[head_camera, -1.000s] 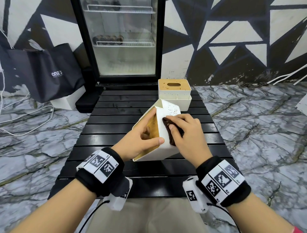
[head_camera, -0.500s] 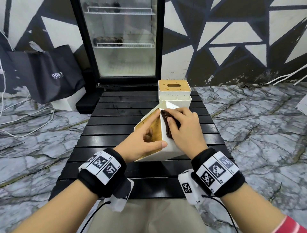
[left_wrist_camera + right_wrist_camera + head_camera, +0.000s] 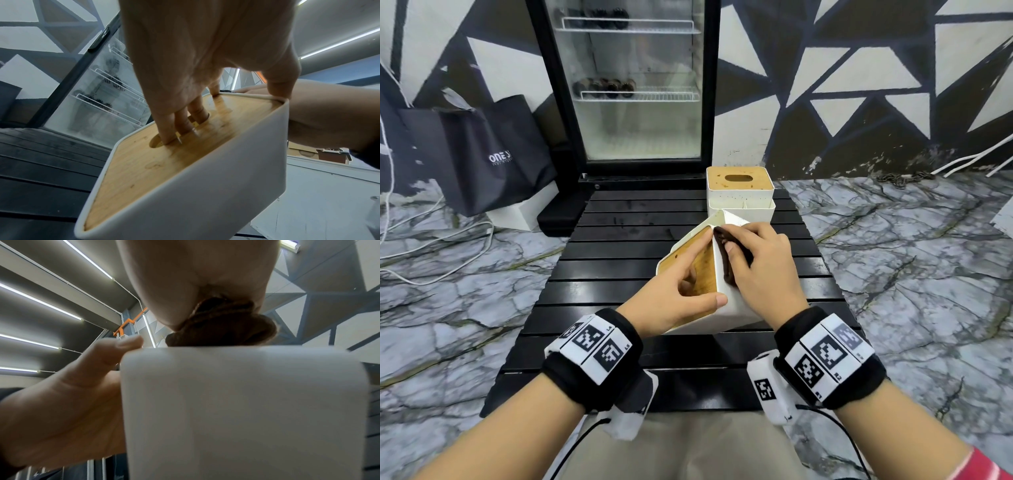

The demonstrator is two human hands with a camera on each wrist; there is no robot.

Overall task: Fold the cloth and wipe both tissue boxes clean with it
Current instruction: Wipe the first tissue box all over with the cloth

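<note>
A white tissue box (image 3: 732,308) with a wooden lid (image 3: 156,160) is tipped on its side on the black slatted table (image 3: 619,246). My left hand (image 3: 674,291) grips it, fingers (image 3: 185,120) hooked in the lid slot and thumb (image 3: 115,350) over its near edge. My right hand (image 3: 760,270) presses a folded dark brown cloth (image 3: 726,257) (image 3: 224,331) against the box's upturned white side, near the far end. The second tissue box (image 3: 739,192) stands upright behind, speckled with dirt, wooden lid on top.
A glass-door fridge (image 3: 633,85) stands beyond the table. A black bag (image 3: 482,154) leans at the back left, white cables (image 3: 431,246) trail on the marble floor. The table's left half has only bare slats.
My right hand has slid the cloth along the box's side away from me, toward the far end. The left hand keeps the same hold on the tilted box.
</note>
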